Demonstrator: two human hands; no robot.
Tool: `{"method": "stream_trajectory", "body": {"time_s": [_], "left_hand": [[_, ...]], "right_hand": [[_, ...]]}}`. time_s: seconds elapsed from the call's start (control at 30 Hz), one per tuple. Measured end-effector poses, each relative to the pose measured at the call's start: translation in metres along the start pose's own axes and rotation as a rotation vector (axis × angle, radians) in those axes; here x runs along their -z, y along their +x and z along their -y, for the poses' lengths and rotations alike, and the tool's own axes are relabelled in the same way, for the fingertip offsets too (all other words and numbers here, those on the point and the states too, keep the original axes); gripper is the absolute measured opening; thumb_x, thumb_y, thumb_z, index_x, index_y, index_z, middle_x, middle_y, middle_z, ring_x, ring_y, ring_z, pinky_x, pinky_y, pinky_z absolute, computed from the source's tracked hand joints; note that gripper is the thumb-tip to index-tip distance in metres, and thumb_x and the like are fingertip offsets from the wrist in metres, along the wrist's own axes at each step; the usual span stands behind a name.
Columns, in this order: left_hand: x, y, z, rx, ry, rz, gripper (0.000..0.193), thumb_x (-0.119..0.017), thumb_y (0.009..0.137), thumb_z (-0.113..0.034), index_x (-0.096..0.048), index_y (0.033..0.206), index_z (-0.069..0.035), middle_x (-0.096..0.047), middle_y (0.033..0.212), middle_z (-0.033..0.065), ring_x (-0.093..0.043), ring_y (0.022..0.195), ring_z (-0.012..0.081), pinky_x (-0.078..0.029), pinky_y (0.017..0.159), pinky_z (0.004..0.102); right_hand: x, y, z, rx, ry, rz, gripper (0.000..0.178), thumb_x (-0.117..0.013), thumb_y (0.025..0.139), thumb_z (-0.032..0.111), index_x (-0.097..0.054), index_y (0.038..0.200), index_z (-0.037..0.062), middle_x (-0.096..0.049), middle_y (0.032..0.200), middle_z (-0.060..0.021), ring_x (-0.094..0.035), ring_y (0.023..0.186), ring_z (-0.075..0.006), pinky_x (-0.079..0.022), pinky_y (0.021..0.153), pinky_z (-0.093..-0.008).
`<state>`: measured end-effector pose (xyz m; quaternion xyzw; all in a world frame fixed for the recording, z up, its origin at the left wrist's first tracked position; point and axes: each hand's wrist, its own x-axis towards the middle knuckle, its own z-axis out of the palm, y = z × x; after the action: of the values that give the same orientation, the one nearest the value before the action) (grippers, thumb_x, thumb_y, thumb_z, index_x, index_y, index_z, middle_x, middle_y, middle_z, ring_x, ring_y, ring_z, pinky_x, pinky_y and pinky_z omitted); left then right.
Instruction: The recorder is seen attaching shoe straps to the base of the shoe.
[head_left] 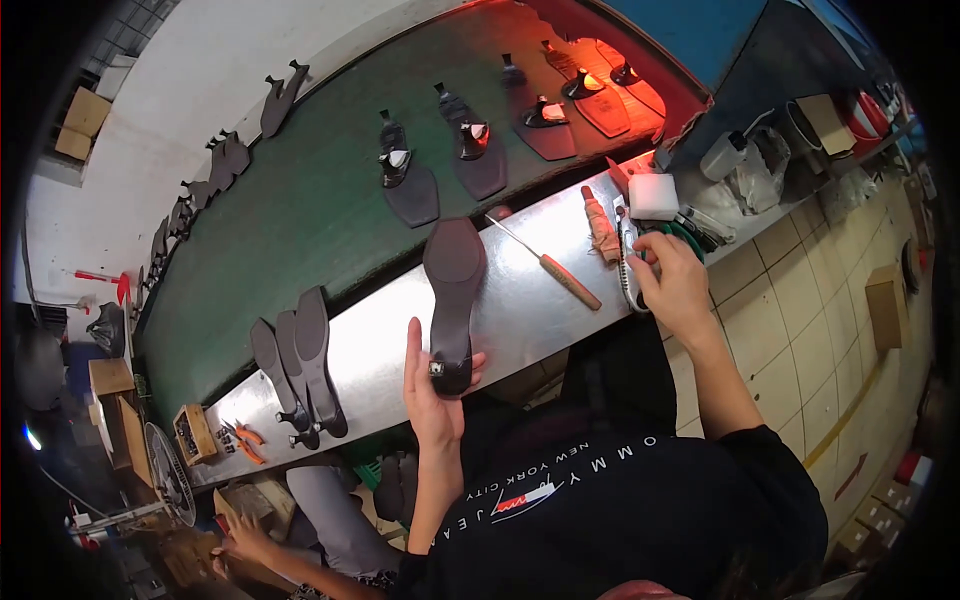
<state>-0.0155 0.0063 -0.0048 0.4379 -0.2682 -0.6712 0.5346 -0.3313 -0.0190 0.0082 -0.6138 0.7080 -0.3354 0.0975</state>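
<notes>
soles (297,363) three, hands two

Head view, steeply down, near workbench (520,300)

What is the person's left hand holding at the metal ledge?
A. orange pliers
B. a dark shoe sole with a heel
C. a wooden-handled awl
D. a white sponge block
B: the left hand grips the heel end of a dark shoe sole lying on the metal ledge.
</notes>
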Motion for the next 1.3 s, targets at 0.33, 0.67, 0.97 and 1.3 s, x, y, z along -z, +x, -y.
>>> {"method": "stream_trajectory", "body": {"time_s": [0.33, 0.67, 0.97, 1.3], "left_hand": [[0.001, -0.013, -0.008, -0.153, 0.211, 0.131, 0.043, -0.065, 0.081, -0.002, -0.051, 0.121, 0.001, -0.054, 0.126, 0.0189, -0.061, 0.105, 0.0396, -0.056, 0.078, 0.0365], [0.013, -0.006, 0.004, -0.201, 0.343, 0.075, 0.020, -0.068, 0.075, 0.010, -0.067, 0.093, 0.003, -0.043, 0.139, 0.0207, -0.047, 0.122, 0.0228, -0.042, 0.094, 0.0313], [0.032, 0.000, 0.029, -0.151, 0.399, 0.055, 0.023, -0.071, 0.073, 0.009, -0.067, 0.095, 0.003, -0.049, 0.133, 0.0189, -0.052, 0.115, 0.0218, -0.043, 0.092, 0.0299], [0.025, 0.000, 0.026, -0.116, 0.365, 0.073, 0.023, -0.072, 0.072, 0.010, -0.067, 0.094, 0.004, -0.052, 0.127, 0.0162, -0.054, 0.111, 0.0205, -0.043, 0.091, 0.0288]], "right_hand": [[0.009, 0.003, -0.012, -0.076, -0.017, 0.044, 0.014, -0.067, 0.081, 0.018, -0.061, 0.084, 0.0051, -0.059, 0.064, -0.0082, -0.056, 0.053, -0.0204, -0.043, 0.051, -0.0324], [0.021, 0.017, -0.041, -0.086, -0.195, -0.135, 0.036, -0.070, 0.075, 0.015, -0.060, 0.109, 0.0105, -0.060, 0.097, -0.0107, -0.054, 0.092, -0.0308, -0.045, 0.078, -0.0404], [0.003, 0.062, -0.072, 0.107, -0.210, -0.053, 0.050, -0.072, 0.073, 0.027, -0.060, 0.121, 0.0181, -0.063, 0.110, -0.0082, -0.056, 0.100, -0.0299, -0.040, 0.087, -0.0428], [0.024, 0.059, -0.114, 0.158, -0.282, -0.283, 0.038, -0.070, 0.075, 0.022, -0.063, 0.113, 0.0177, -0.064, 0.103, -0.0055, -0.055, 0.098, -0.0283, -0.037, 0.088, -0.0448]]}}
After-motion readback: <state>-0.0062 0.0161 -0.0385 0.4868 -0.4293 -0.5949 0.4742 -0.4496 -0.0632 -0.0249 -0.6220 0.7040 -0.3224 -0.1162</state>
